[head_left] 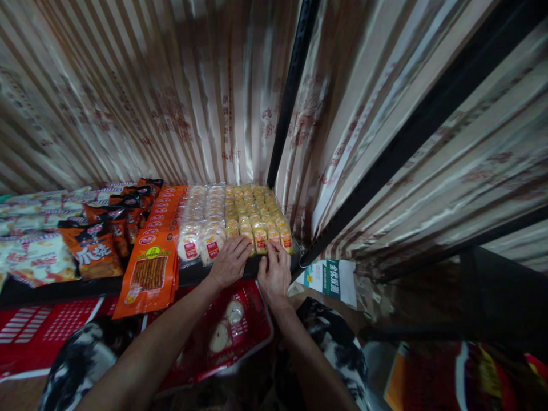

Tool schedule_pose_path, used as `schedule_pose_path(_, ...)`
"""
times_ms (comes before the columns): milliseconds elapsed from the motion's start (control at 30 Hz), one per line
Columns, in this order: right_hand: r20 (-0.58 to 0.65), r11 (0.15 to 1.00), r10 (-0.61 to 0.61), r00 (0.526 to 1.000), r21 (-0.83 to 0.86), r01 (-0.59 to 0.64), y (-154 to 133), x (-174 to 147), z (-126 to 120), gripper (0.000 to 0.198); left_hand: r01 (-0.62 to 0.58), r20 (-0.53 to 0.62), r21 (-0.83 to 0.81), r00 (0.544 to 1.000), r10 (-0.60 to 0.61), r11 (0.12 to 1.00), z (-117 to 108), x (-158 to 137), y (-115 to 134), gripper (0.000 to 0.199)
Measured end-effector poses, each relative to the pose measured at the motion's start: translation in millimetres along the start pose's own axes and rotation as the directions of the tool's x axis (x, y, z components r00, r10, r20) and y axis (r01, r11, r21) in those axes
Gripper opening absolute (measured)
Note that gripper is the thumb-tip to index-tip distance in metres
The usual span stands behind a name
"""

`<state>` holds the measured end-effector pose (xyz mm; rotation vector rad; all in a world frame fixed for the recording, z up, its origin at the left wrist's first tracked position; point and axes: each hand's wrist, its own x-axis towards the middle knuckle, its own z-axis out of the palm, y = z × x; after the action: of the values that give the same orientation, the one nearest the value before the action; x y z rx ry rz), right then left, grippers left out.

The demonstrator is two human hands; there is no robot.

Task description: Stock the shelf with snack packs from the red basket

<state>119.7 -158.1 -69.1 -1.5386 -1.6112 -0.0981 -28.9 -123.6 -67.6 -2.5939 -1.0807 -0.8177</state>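
Observation:
Rows of small yellow-wrapped snack packets [260, 238] with red and white labels fill the right end of a dark shelf. My left hand [231, 260] lies against the front of these packets on their left side, fingers stretched out and touching them. Beside it, my right hand [275, 274] reaches up to the front row, fingertips on the packets and thumb apart. Neither hand appears to grip anything. Just left of the yellow packets stand clear-wrapped round white pastries [213, 246] with red labels.
Orange snack packs [149, 271] hang partly over the shelf edge [190, 275]; dark orange bags [94, 251] and white bags [43, 257] stand further left. Below is a red basket [257, 331] holding a few round white packets. A black post [295, 85] rises behind, and a white-green bag [329, 281] lies right.

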Motion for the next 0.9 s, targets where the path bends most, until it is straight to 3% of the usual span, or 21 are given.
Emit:
schedule_pose_path(233,0.070,0.994,-0.082,0.994,-0.071,0.087,15,-2,7,0.046,-0.017,0.047,-0.001,0.999,0.017,1.000,1,1,1,0.044)
schedule_pose_path(367,0.051,0.994,-0.093,0.994,-0.048,0.096,16,-2,8,0.046,-0.014,0.060,-0.017,0.998,0.015,1.000,-1,1,1,0.045)
schedule_pose_path(600,-0.070,0.998,0.010,0.998,-0.068,-0.015,23,3,3,0.052,-0.004,0.052,-0.021,0.999,0.006,1.000,1,-1,1,0.045)
schedule_pose_path(900,-0.013,0.990,0.070,0.997,-0.121,-0.071,21,1,10,0.053,0.002,0.094,-0.019,0.996,0.000,1.000,0,0,1,0.042)
